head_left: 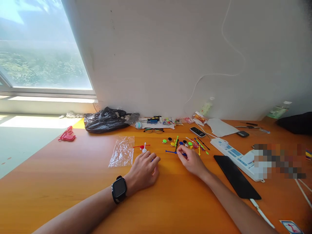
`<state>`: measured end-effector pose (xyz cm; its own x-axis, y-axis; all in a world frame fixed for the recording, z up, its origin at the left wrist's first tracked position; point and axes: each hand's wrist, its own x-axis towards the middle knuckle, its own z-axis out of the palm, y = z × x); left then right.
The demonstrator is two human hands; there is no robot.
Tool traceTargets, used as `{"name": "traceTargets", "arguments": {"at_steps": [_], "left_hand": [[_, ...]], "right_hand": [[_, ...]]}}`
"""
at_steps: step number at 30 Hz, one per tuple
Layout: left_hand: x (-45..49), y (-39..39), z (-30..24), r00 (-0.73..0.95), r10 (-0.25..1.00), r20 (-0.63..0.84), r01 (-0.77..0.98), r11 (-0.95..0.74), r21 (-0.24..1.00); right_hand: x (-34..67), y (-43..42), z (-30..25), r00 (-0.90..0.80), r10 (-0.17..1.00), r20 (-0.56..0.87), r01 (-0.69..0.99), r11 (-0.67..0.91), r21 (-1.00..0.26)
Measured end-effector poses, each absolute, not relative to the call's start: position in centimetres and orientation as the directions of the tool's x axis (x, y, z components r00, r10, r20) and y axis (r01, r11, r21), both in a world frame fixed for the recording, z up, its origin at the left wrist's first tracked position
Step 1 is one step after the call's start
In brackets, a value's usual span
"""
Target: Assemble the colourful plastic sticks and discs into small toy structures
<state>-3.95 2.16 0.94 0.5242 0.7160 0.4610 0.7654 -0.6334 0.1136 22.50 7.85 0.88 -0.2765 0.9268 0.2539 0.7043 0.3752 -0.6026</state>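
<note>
My left hand (145, 169) rests on the table, fingers curled down and their tips hidden; a small blue bit shows by the ring finger. Just beyond it lie a red arrow-shaped piece (149, 145) and a white arrow-shaped piece (144, 147). My right hand (192, 160) is closed in a pinch, thumb and index together. At its fingertips are a black arrow-shaped piece (177, 143) and a blue arrow-shaped piece (169, 151); what the pinch holds is hidden. Behind it lie several round colored pieces, among them a green disc (164, 141), and loose colored arrows (202, 145).
A clear plastic bag (121, 152) lies left of my hands. Glasses (153, 130), a black plastic bag (107, 122) and packets line the wall. On the right are a remote (197, 132), a power strip (235, 157) and a black phone (236, 177). Red plastic (67, 134) sits far left.
</note>
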Motion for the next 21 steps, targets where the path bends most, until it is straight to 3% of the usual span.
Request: {"name": "traceTargets", "arguments": {"at_steps": [6,14,18,21], "left_hand": [[-4.1,2.4,0.8,0.48,0.753,0.45,0.807,-0.58,0.109],[-4.0,2.9,-0.4,0.642,0.632,0.434,0.614,-0.763,0.204],[-3.7,2.8,-0.7,0.641,0.612,0.463,0.547,-0.787,0.284],[-3.8,2.7,-0.3,0.547,0.639,0.54,0.563,-0.759,0.327]], "right_hand": [[22.3,7.8,0.7,-0.288,0.918,0.272,0.658,0.396,-0.641],[22.0,8.0,0.1,-0.288,0.908,0.304,0.515,0.415,-0.75],[21.8,8.2,-0.2,-0.274,0.939,0.208,0.371,0.303,-0.878],[21.6,8.1,-0.1,-0.297,0.95,0.094,0.261,0.175,-0.949]]}}
